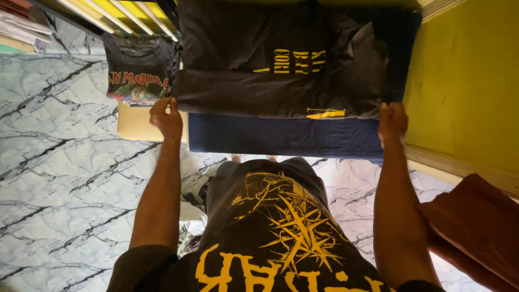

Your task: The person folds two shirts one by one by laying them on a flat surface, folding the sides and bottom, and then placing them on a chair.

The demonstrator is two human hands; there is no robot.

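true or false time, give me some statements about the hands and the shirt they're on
1. Both hands grip the near edge of the dark folded shirt. True: left hand and right hand at opposite ends.
2. The shirt's print is white. False: yellow.
3. The shirt lies on a navy blue padded surface. True.
4. The floor is plain wood. False: marble-patterned, white with dark veins.
5. A second printed shirt lies beside the left hand. True.

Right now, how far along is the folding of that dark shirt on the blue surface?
Partly done: the dark shirt already lies as a flat rectangle on the blue surface, its sides apparently tucked in. In hand: the left hand and right hand pinch its near corners. Left: a printed shirt beside it.
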